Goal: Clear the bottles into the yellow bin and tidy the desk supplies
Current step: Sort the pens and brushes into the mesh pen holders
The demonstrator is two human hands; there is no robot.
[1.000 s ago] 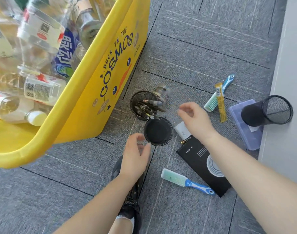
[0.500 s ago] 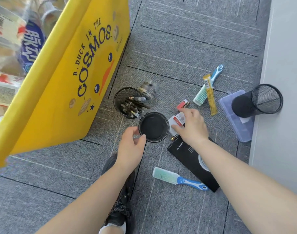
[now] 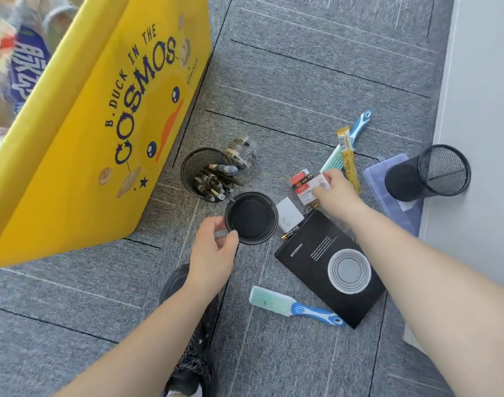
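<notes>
Right hand [image 3: 337, 194] shifted farther, pinching packet [image 3: 307, 192] near left hand's [image 3: 213, 249] cup [image 3: 273, 217].

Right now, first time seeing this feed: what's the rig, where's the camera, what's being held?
No machine here: a person works bare-handed, filmed by one wide-angle camera on their head, looking down at a grey carpet floor. The left hand grips the rim of an empty mesh cup. The right hand pinches a small red-and-white pack. Around them lie a pen-filled mesh cup, a black notebook, a blue-handled brush, a third mesh cup on its side and the yellow bin.
</notes>
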